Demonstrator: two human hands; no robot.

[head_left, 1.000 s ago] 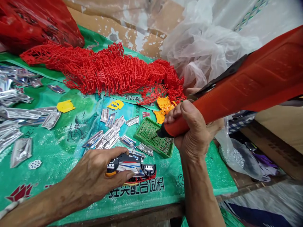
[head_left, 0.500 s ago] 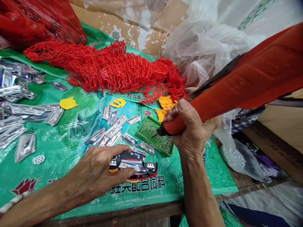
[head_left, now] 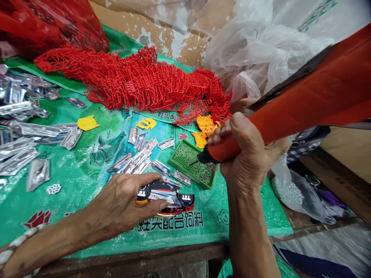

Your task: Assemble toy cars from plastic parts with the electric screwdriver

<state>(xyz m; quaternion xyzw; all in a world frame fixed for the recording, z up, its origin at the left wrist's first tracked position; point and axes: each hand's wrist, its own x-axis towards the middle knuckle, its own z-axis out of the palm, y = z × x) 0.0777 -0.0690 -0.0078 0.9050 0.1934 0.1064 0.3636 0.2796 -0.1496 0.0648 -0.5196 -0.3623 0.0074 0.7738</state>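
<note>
My left hand (head_left: 127, 200) is closed around a toy car body (head_left: 166, 199), black with silver side panels and a red lower edge. Thumb and fingers grip it near the front of the green sheet. In my right hand (head_left: 246, 154) is a red electric screwdriver (head_left: 290, 119), its fingers wrapped round the barrel close to the black nose. The thin bit points down-left, over a green perforated tray (head_left: 176, 162) of small screws (head_left: 206, 173). Whether the bit touches a screw, I cannot make out. Loose silver panels (head_left: 142, 154) lie just beyond the toy car.
A long heap of red plastic frames (head_left: 136, 81) runs across the back, beside a red bag (head_left: 58, 27). More silver parts (head_left: 20, 146) pile up on the left. Orange pieces (head_left: 205, 125) sit behind the tray. Clear plastic bags (head_left: 249, 58) fill the back right.
The view has shifted slightly, moving the table items a little to the right. My right hand and the screwdriver have moved rightward, the bit still over the tray. My left hand keeps its hold.
</note>
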